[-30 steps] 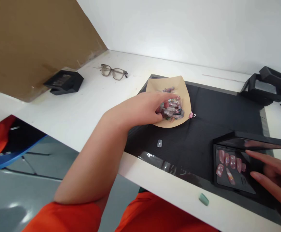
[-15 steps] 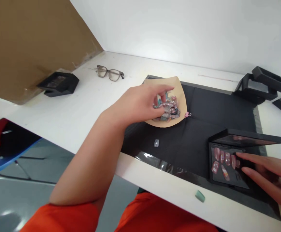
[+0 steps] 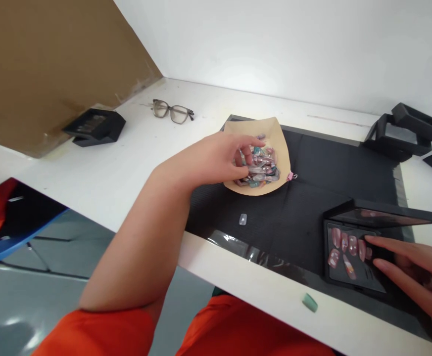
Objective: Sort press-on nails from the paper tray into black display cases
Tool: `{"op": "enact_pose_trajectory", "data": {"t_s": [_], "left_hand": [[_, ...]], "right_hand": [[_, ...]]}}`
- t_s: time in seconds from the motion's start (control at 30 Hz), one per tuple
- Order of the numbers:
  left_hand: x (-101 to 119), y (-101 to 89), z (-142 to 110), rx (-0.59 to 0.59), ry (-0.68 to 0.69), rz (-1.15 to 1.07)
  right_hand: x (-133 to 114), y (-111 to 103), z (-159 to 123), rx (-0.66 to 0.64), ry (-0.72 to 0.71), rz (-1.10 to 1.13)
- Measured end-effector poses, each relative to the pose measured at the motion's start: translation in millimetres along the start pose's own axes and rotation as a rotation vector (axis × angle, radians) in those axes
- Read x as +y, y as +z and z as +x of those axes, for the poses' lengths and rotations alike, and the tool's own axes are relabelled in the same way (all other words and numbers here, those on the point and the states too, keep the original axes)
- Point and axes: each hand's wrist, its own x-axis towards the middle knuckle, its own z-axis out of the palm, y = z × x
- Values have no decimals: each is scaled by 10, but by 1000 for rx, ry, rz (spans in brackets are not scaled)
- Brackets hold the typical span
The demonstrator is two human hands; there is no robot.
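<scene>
My left hand curls loosely into a heap of glossy multicoloured press-on nails in the tan paper tray, far left on the black mat; my right hand rests flat, fingers spread, on the near-right black nail box.

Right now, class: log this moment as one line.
left hand: fingers in nail pile on paper tray | right hand: fingertips on open black case | loose nail on mat
</scene>
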Motion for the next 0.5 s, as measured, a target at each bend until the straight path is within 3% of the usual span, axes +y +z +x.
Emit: {"op": "enact_pose_trajectory", "data": {"t_s": [0.2,0.5], "left_hand": [[-59,-53,-45,-17,42,-118],[48,-88,-2,-229,-173,18]], "right_hand": [[-12,-20,-14,-12,1,-26],[56,-2,-42,-50,34,-27]]}}
